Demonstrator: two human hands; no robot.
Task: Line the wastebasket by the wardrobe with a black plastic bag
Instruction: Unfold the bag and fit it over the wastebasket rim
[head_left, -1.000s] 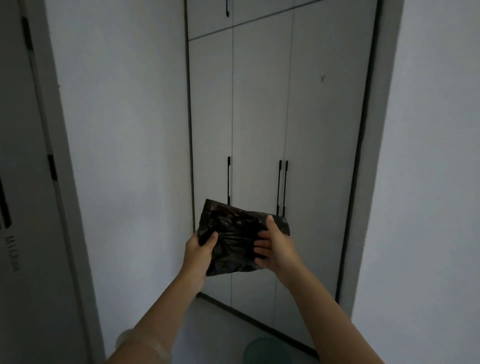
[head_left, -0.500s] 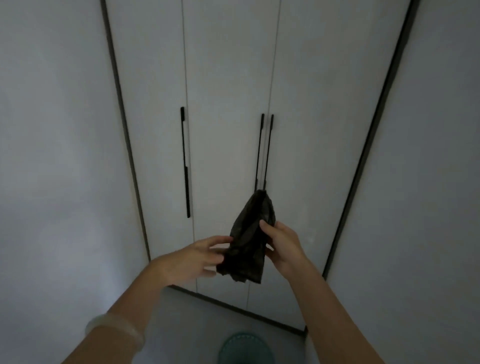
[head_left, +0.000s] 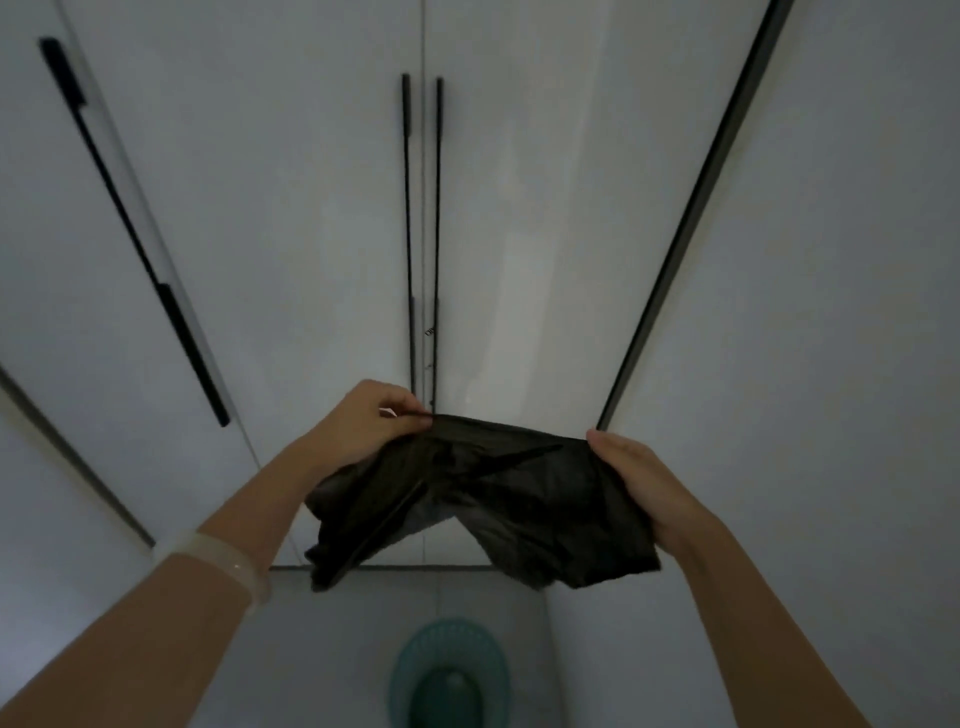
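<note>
Head view. The scene is a narrow, dim corner closed off ahead by a white wardrobe (head_left: 311, 208) with flat doors. Two thin black handles (head_left: 422, 234) run vertically side by side at the centre seam; a third, thicker black handle (head_left: 135, 234) runs down the door to the left. A dark trim strip (head_left: 691, 218) marks the wardrobe's right edge, with a plain pale wall (head_left: 831, 312) beyond it. The floor (head_left: 332, 649) is pale and smooth, visible only as a small patch at the foot of the doors.

The black plastic bag (head_left: 483, 499) is held in the air in front of the wardrobe doors, stretched between both hands, its crumpled lower part hanging in two uneven folds. The left hand (head_left: 371, 418) has its grip closed on the bag's upper left edge, thumb and fingertips pinched together. The right hand (head_left: 641, 480) has its grip closed around the bag's right edge, thumb on top and fingers wrapped beneath. A pale bangle (head_left: 223, 564) sits on the left wrist.

The wastebasket (head_left: 449, 675) (teal, with a perforated wall) stands on the floor below the bag, near the right wall and just in front of the wardrobe. The bag hangs above it and clear of it.
</note>
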